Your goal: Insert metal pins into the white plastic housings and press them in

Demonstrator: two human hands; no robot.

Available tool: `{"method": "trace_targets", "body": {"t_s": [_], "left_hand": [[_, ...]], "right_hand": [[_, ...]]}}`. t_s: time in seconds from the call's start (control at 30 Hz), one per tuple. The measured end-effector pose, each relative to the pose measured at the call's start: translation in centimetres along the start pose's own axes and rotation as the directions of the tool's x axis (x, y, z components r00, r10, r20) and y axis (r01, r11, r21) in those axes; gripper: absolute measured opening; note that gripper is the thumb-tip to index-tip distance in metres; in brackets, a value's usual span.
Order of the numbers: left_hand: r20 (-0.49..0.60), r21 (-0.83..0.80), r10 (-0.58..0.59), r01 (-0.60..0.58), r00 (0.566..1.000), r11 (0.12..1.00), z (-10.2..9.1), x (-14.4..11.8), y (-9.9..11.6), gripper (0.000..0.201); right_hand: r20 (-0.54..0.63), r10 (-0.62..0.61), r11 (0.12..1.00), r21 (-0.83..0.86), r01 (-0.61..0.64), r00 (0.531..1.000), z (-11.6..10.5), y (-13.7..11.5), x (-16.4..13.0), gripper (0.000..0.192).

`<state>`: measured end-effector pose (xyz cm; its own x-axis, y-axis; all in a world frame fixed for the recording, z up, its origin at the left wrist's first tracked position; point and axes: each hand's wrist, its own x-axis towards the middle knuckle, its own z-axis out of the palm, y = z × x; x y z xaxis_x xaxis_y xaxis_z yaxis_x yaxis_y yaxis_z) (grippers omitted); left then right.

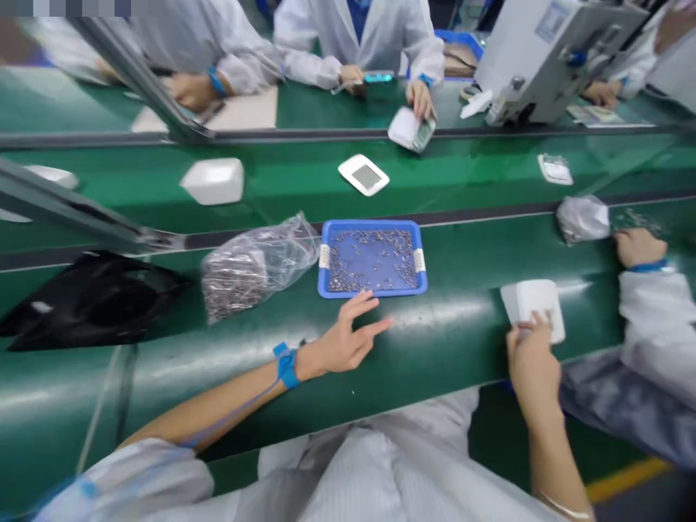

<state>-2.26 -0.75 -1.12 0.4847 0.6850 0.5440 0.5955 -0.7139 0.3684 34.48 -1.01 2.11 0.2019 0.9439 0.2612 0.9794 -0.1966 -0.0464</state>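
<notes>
my hands at the green bench, blue tray ahead

my left hand [348, 337] hovers spread open and empty just before the blue tray [373, 290] of small screws; my right hand [531, 355] grips the white casing's [530, 299] near edge.

Bright, even overhead light; white glare streaks on the glossy green surface [451, 319]. Motion blur throughout, edges bowed, upper left smeared.
</notes>
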Motion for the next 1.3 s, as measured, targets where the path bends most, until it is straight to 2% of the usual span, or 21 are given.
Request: {"method": "trace_targets", "body": {"t_s": [0.07,0.13,0.17,0.23,0.27,0.33,0.4,0.43,0.5,0.57,0.63,0.73,0.83,0.9,0.97,1.1,1.17,1.3], "left_hand": [[0.019,-0.044,0.004,-0.004,1.0,0.999,0.0,0.6,0.0,0.077],[0.06,-0.08,0.019,-0.014,0.998,0.997,0.2,0.9,0.3,0.075],[0.096,-0.103,0.036,-0.026,0.995,0.994,0.3,1.0,0.5,0.075],[0.191,-0.143,0.059,-0.032,0.98,0.989,0.6,1.0,1.1,0.078],[0.241,-0.159,0.065,-0.026,0.968,0.987,0.8,1.0,1.3,0.082],[0.332,-0.188,0.057,0.006,0.941,0.982,1.0,1.0,1.6,0.092],[0.409,-0.221,0.048,0.048,0.911,0.974,0.9,1.0,1.6,0.099],[0.442,-0.248,0.051,0.067,0.895,0.966,0.8,1.0,1.4,0.102],[0.494,-0.31,0.067,0.104,0.867,0.945,0.5,0.9,0.9,0.104],[0.535,-0.371,0.09,0.138,0.84,0.918,-0.1,1.0,0.3,0.104],[0.566,-0.406,0.105,0.166,0.818,0.898,-0.8,1.2,-0.3,0.101],[0.635,-0.44,0.162,0.182,0.755,0.879,-1.7,1.7,-1.0,0.105],[0.7,-0.449,0.18,0.23,0.691,0.863,-2.4,2.1,-1.5,0.123],[0.698,-0.436,0.143,0.258,0.702,0.862,-2.5,2.0,-1.6,0.124],[0.675,-0.425,0.094,0.281,0.732,0.86,-2.4,1.7,-1.6,0.115],[0.651,-0.437,0.02,0.353,0.759,0.827,-2.3,1.5,-1.5,0.097],[0.643,-0.435,0.008,0.357,0.766,0.826,-2.1,1.5,-1.3,0.1],[0.619,-0.348,-0.046,0.326,0.784,0.879,-1.4,1.5,-0.4,0.106]], "right_hand": [[0.106,0.111,0.993,0.017,-0.113,0.988,-1.0,-1.3,-0.8,0.039],[0.223,0.194,0.968,0.118,-0.223,0.955,-2.3,-3.4,-1.9,0.037],[0.303,0.169,0.948,0.211,-0.239,0.938,-3.0,-4.5,-2.6,0.035],[0.448,0.036,0.879,0.411,-0.242,0.893,-4.3,-6.9,-4.1,0.028],[0.515,-0.063,0.828,0.505,-0.243,0.855,-4.8,-8.1,-4.8,0.026],[0.614,-0.253,0.718,0.638,-0.28,0.748,-5.7,-10.3,-5.9,0.023],[0.667,-0.399,0.625,0.7,-0.345,0.629,-6.2,-12.2,-6.4,0.021],[0.674,-0.45,0.587,0.718,-0.374,0.586,-6.3,-13.0,-6.5,0.02],[0.655,-0.523,0.502,0.754,-0.424,0.545,-6.3,-14.2,-6.3,0.019],[0.626,-0.552,0.429,0.78,-0.455,0.552,-6.3,-14.8,-6.1,0.018],[0.616,-0.541,0.422,0.787,-0.45,0.572,-6.2,-14.9,-5.8,0.019],[0.599,-0.512,0.533,0.784,-0.32,0.616,-6.1,-14.7,-5.5,0.023],[0.516,-0.51,0.647,0.757,-0.088,0.688,-5.8,-14.8,-5.2,0.024],[0.45,-0.503,0.71,0.703,0.055,0.738,-5.5,-15.1,-5.0,0.025],[0.408,-0.512,0.748,0.644,0.159,0.756,-5.3,-15.5,-4.8,0.028],[0.428,-0.551,0.797,0.525,0.299,0.716,-5.4,-15.6,-4.4,0.036],[0.453,-0.554,0.822,0.429,0.374,0.699,-5.6,-15.5,-4.4,0.037],[0.527,-0.549,0.826,0.224,0.517,0.649,-5.6,-15.8,-4.5,0.034]]}}
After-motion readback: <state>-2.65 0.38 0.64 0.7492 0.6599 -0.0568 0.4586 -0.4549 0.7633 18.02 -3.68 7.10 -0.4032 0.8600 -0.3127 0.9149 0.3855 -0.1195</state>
